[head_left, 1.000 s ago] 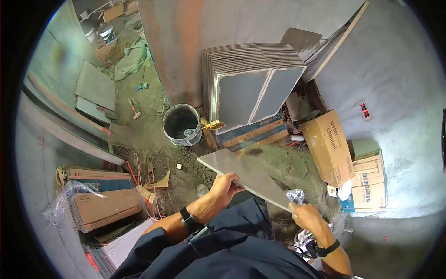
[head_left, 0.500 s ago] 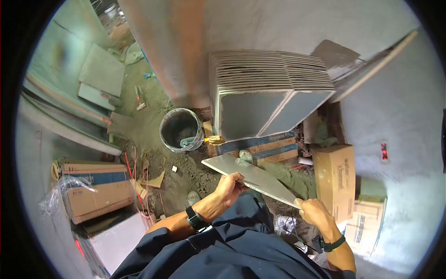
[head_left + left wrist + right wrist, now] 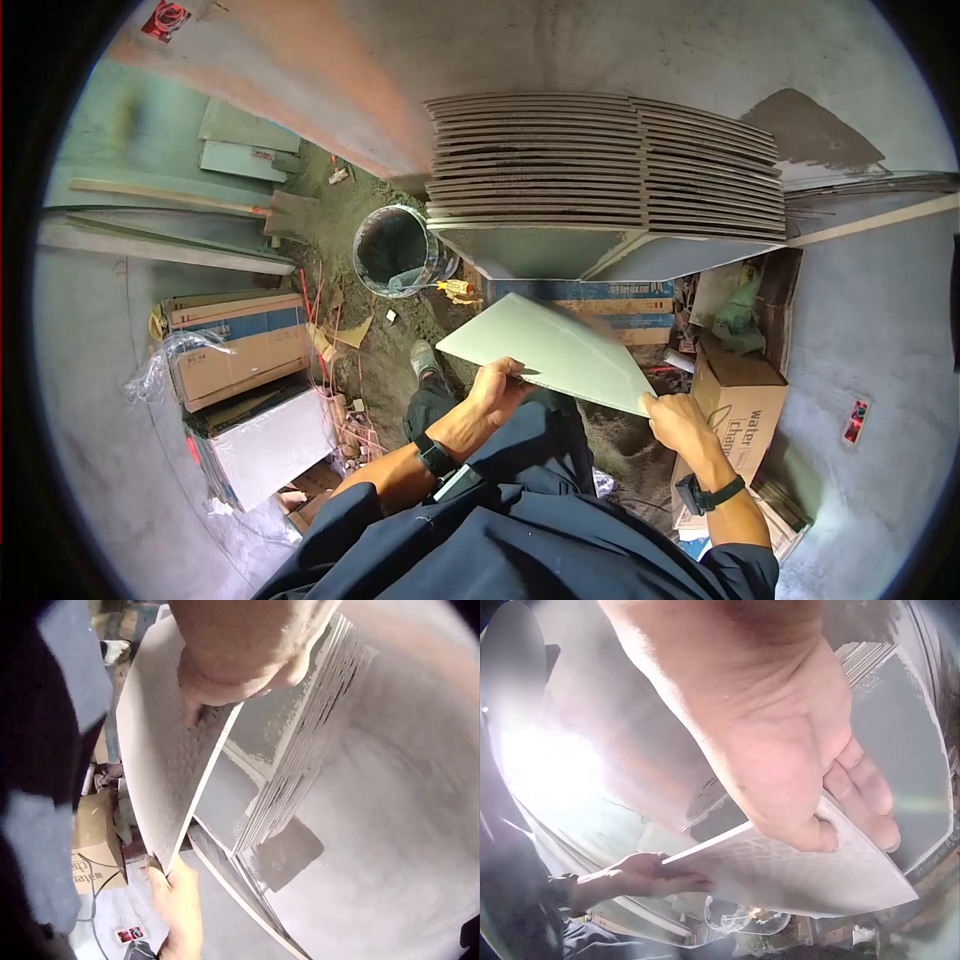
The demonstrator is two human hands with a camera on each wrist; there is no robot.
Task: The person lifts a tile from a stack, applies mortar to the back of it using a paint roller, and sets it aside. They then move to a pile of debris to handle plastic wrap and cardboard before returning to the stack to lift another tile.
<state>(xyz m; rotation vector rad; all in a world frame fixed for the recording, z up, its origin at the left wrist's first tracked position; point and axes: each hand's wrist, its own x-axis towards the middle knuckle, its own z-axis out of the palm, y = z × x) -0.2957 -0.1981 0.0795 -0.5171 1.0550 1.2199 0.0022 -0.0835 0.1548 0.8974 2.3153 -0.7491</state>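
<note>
Both hands hold one pale grey tile (image 3: 545, 345) by its near edge, in front of the person's body. The left hand (image 3: 497, 392) grips that edge toward its left part, and the right hand (image 3: 682, 425) grips the right corner. Its patterned underside shows in the right wrist view, with the right thumb on it and the right fingers (image 3: 866, 791) on the other face. Beyond the tile, a tall row of tiles (image 3: 540, 165) leans against the wall, the front ones showing grey-coated faces.
Left of the leaning tiles stands a bucket (image 3: 428, 262) with a yellow-handled tool (image 3: 456, 288) at its rim. Flat cartons (image 3: 240, 350) and a white panel (image 3: 270, 440) lie at left. A cardboard box (image 3: 735, 410) stands at right. Rubble and thin red rods (image 3: 308, 310) litter the floor.
The head view has shifted, with the leaning tiles showing more from above. The held tile, seen nearly edge-on before, now shows a broad face. Both hands keep their grip.
</note>
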